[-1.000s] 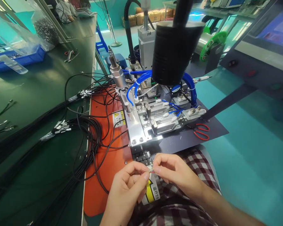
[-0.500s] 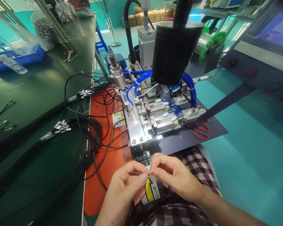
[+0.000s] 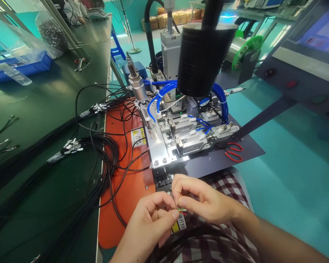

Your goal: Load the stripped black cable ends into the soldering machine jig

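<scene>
Where the two hands meet, just above a white and yellow label, a few thin coloured wires, red, yellowish and pale among them, stick out from between the fingertips. The left hand pinches them between thumb and forefinger, its other fingers curled loosely beneath. The right hand has thumb and forefinger drawn close together right at the wires; whether it grips them too, I cannot tell.

Beyond the hands stands a metal machine with blue tubes looping over it. A pair of red-handled cutters lies on the dark plate at its near right. To the left, an orange board carries coils of black cable, which run on across the dark green table. Farther up that table are a blue bin and a wrench.

A black cone-shaped hood hangs above the machine, a control panel slants in at right, and boxes line the far wall.

Both forearms come up from the bottom edge, angled inward over a checked garment, with the wrists slightly bent.
</scene>
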`<action>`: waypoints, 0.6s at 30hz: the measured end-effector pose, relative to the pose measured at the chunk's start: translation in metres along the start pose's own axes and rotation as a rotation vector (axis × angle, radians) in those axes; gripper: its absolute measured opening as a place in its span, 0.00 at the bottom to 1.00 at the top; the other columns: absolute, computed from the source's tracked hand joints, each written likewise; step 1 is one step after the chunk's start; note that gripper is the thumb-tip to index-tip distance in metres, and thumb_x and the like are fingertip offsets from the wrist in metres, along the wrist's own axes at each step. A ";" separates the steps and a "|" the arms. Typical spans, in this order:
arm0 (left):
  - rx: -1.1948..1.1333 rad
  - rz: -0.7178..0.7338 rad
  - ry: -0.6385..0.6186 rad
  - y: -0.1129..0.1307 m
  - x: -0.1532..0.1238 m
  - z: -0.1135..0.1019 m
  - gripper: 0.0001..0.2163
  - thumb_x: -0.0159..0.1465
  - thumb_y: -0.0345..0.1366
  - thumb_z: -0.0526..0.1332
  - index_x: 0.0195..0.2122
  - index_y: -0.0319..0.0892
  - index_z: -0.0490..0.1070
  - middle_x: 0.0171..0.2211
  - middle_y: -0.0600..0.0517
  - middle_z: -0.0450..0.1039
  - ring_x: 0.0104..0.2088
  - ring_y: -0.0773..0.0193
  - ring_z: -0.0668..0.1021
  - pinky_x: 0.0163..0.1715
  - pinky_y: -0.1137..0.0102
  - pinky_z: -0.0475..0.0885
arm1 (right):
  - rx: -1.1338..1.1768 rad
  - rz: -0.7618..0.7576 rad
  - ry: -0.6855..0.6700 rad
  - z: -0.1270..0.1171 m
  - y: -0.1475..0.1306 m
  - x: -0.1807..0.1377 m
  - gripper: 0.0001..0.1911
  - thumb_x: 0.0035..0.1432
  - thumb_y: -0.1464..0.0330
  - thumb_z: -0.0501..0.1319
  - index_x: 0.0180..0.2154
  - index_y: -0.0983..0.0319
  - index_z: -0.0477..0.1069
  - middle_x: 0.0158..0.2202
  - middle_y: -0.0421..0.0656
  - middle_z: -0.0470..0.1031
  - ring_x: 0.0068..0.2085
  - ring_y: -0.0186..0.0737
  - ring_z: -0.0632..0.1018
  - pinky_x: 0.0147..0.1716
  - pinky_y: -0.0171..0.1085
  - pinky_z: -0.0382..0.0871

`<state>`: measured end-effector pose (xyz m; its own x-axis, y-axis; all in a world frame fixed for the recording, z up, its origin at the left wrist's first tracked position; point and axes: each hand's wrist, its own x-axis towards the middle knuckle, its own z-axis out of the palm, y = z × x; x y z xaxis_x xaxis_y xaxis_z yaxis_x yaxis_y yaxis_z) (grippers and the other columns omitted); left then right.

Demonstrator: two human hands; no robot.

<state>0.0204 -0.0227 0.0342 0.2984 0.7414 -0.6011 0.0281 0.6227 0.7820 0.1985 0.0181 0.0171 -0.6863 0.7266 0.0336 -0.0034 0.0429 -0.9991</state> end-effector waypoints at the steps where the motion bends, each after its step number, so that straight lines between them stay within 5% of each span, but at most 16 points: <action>1: 0.008 0.003 0.002 0.000 0.000 0.000 0.09 0.56 0.40 0.64 0.27 0.41 0.66 0.10 0.63 0.56 0.11 0.77 0.57 0.14 0.78 0.48 | -0.005 0.000 -0.009 0.000 0.000 0.000 0.08 0.63 0.70 0.53 0.31 0.61 0.66 0.33 0.40 0.63 0.34 0.36 0.67 0.36 0.36 0.63; 18: -0.055 0.037 0.043 0.001 0.002 0.000 0.10 0.55 0.40 0.66 0.31 0.39 0.71 0.11 0.63 0.57 0.12 0.77 0.58 0.15 0.79 0.49 | 0.040 0.024 0.099 0.005 0.007 -0.003 0.08 0.63 0.73 0.52 0.30 0.61 0.61 0.32 0.39 0.60 0.31 0.34 0.64 0.32 0.35 0.61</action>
<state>0.0210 -0.0202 0.0336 0.2570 0.7735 -0.5794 -0.0350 0.6065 0.7943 0.1974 0.0126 0.0099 -0.6113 0.7913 0.0103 -0.0180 -0.0008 -0.9998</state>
